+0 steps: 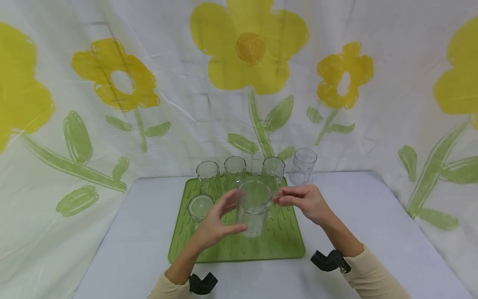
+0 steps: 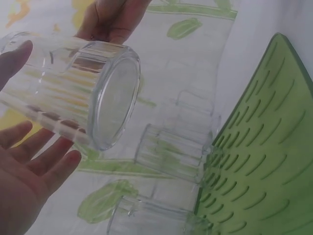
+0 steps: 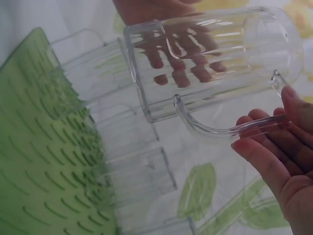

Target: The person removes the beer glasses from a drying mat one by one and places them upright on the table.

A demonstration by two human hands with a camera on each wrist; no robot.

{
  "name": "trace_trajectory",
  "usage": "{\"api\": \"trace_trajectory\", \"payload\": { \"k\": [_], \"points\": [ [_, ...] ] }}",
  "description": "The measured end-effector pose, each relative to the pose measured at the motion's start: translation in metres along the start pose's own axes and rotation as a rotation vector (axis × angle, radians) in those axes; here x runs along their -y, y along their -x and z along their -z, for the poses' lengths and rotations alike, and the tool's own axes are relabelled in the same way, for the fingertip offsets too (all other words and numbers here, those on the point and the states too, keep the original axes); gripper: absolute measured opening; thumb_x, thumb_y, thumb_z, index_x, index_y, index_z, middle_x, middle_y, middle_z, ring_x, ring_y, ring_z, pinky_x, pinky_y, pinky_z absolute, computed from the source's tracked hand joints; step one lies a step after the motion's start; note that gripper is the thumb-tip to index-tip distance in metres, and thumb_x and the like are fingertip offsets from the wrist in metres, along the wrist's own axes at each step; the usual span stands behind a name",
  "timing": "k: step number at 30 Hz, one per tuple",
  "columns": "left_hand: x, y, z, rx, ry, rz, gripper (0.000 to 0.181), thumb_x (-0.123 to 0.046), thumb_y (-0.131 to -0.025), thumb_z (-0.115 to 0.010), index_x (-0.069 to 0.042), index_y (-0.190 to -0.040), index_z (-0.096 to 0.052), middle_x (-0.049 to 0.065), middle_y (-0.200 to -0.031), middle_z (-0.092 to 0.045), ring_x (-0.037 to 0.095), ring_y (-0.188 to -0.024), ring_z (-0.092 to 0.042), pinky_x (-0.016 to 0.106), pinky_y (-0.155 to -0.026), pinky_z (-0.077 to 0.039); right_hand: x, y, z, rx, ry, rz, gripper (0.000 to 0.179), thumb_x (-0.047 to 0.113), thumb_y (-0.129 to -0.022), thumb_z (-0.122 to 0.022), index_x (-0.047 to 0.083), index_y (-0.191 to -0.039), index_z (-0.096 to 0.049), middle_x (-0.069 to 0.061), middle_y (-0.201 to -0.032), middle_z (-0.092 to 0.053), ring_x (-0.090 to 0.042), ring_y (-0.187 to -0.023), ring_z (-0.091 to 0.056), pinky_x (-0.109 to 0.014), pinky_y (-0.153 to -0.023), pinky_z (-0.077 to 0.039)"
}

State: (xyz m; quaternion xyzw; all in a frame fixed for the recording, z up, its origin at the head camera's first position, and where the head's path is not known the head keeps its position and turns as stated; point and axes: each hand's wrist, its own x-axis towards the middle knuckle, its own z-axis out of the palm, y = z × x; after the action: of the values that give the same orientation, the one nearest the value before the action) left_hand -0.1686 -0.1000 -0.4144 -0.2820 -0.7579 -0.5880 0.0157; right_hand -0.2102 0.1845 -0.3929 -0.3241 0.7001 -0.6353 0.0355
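Table [image 1: 130,232] extends left, right and below green mat [image 1: 276,249], near edge lower centre. Count, six glass mugs: held mug [image 1: 254,214] mid-frame, raised above mat; three back mugs [image 1: 235,170] along mat's far edge; one front mug [image 1: 201,206], mat left; one outer mug [image 1: 303,168] right of mat. Right hand [image 1: 306,201] pinches handle [image 3: 210,129]; left hand [image 1: 214,226] spread about side, contact unclear through glass. Flowered cloth [image 1: 179,137] bounds rear.
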Motion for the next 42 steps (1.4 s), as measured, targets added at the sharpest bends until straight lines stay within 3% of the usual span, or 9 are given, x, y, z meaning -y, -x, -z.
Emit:
{"api": "trace_trajectory", "payload": {
  "k": [8,13,19,21,26,32,35,38,42],
  "points": [
    [0.001,0.003,0.008,-0.064,-0.072,-0.046,0.077,-0.007,-0.077,-0.081,-0.005,-0.144,-0.041,0.016,-0.143,-0.051,0.035,-0.130,-0.050,0.042,-0.111,-0.044,0.002,0.001,0.012,-0.077,-0.045,-0.016,0.022,-0.001,-0.091,-0.063,-0.001,-0.112,-0.071,0.013,-0.097,-0.075,-0.003,-0.092,-0.072,-0.020,-0.080,-0.059],
    [-0.004,0.009,0.019,-0.118,-0.153,-0.033,0.076,-0.007,-0.078,-0.080,-0.003,-0.143,-0.042,0.014,-0.145,-0.050,0.034,-0.136,-0.045,0.051,-0.114,-0.037,0.005,-0.002,0.021,-0.140,-0.071,0.013,0.025,-0.004,-0.090,-0.063,0.007,-0.110,-0.073,0.010,-0.097,-0.076,-0.005,-0.091,-0.073,-0.022,-0.079,-0.060],
    [-0.002,0.018,0.033,-0.187,-0.233,-0.053,0.077,-0.006,-0.076,-0.081,-0.005,-0.143,-0.043,0.014,-0.145,-0.049,0.032,-0.135,-0.044,0.020,-0.116,-0.032,0.008,-0.001,0.031,-0.253,-0.053,-0.029,0.033,-0.003,-0.090,-0.063,0.026,-0.102,-0.073,0.011,-0.093,-0.076,-0.003,-0.088,-0.073,-0.019,-0.078,-0.059],
    [-0.001,0.021,0.038,-0.207,-0.252,-0.030,0.078,-0.008,-0.076,-0.081,-0.008,-0.144,-0.043,0.013,-0.146,-0.049,0.030,-0.136,-0.043,0.017,-0.115,-0.031,0.010,-0.001,0.035,-0.287,-0.043,-0.043,0.033,-0.002,-0.091,-0.063,0.028,-0.101,-0.073,0.011,-0.092,-0.076,-0.003,-0.087,-0.073,-0.019,-0.078,-0.059],
    [0.001,0.030,0.050,-0.259,-0.278,0.049,0.080,-0.012,-0.078,-0.081,-0.013,-0.147,-0.040,0.011,-0.149,-0.045,0.027,-0.140,-0.038,0.034,-0.118,-0.032,0.012,-0.004,0.046,-0.353,-0.058,-0.028,0.029,-0.002,-0.092,-0.061,0.023,-0.100,-0.074,0.010,-0.091,-0.076,-0.004,-0.086,-0.073,-0.018,-0.076,-0.059],
    [0.009,0.040,0.064,-0.304,-0.271,0.068,0.081,-0.009,-0.078,-0.080,-0.012,-0.147,-0.038,0.013,-0.149,-0.044,0.012,-0.141,-0.035,0.004,-0.112,-0.022,0.013,-0.005,0.057,-0.447,-0.043,-0.008,0.015,-0.003,-0.090,-0.064,0.003,-0.100,-0.073,0.008,-0.088,-0.077,-0.004,-0.085,-0.074,-0.019,-0.074,-0.059],
    [0.014,0.045,0.070,-0.307,-0.295,0.096,0.082,-0.011,-0.079,-0.080,-0.013,-0.149,-0.037,0.012,-0.151,-0.042,0.007,-0.141,-0.033,0.007,-0.114,-0.022,0.013,-0.003,0.062,-0.496,-0.033,-0.008,0.013,-0.003,-0.089,-0.066,0.000,-0.099,-0.073,0.008,-0.086,-0.077,-0.004,-0.083,-0.074,-0.018,-0.073,-0.059],
    [0.018,0.049,0.076,-0.299,-0.322,0.115,0.084,-0.013,-0.079,-0.080,-0.014,-0.150,-0.035,0.012,-0.153,-0.039,0.015,-0.143,-0.032,0.010,-0.116,-0.021,0.013,-0.002,0.067,-0.536,-0.031,-0.010,0.012,-0.003,-0.088,-0.067,0.001,-0.097,-0.073,0.007,-0.084,-0.077,-0.004,-0.081,-0.074,-0.018,-0.072,-0.059],
    [0.023,0.055,0.082,-0.282,-0.339,0.119,0.087,-0.013,-0.078,-0.081,-0.011,-0.151,-0.033,0.015,-0.154,-0.037,0.028,-0.143,-0.030,0.003,-0.112,-0.018,0.015,-0.003,0.074,-0.578,-0.019,-0.015,0.011,-0.002,-0.087,-0.069,0.003,-0.095,-0.073,0.008,-0.083,-0.076,-0.004,-0.080,-0.074,-0.018,-0.072,-0.059]
  ]
}}
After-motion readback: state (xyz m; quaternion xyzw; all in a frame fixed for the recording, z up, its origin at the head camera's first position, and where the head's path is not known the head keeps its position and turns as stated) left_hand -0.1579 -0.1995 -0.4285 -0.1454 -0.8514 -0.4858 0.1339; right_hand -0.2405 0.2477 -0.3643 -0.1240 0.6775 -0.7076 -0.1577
